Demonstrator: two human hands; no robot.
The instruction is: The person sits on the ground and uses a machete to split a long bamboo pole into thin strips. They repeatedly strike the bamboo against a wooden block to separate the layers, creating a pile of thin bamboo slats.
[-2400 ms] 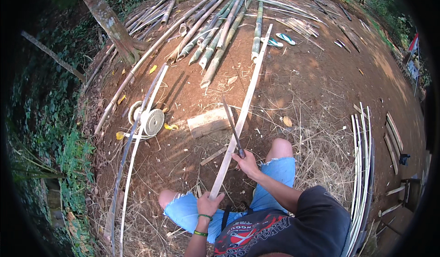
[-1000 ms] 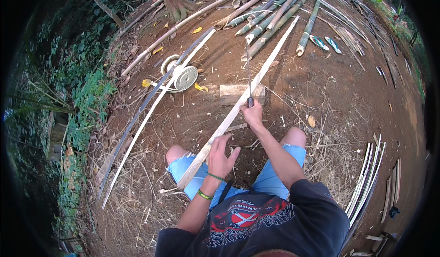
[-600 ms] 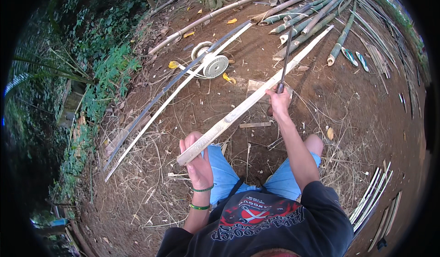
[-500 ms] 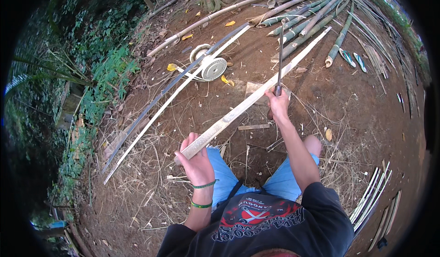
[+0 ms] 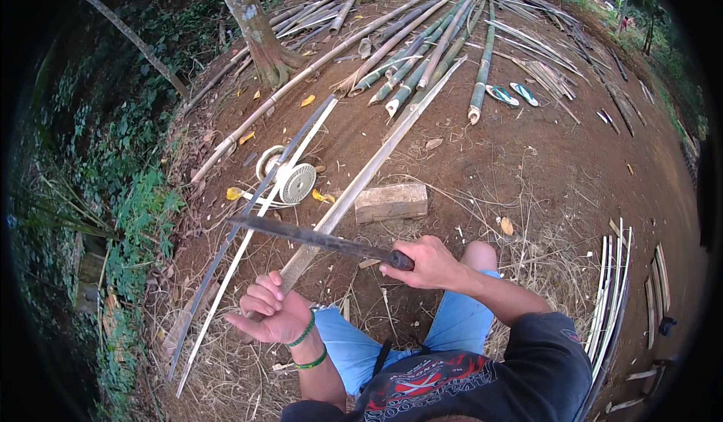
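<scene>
Gripping the near end of a long split bamboo slat [image 5: 354,188] in the curled left hand [image 5: 267,313], the right hand [image 5: 429,264] clamps a machete [image 5: 316,237] crosswise above it, the trimming seemingly unfinished, slat lying uncut toward the bamboo poles [image 5: 422,53].

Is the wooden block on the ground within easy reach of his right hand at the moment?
Probably not: the right hand grips the long blade, and the wooden block lies apart on bare ground beyond it.
</scene>
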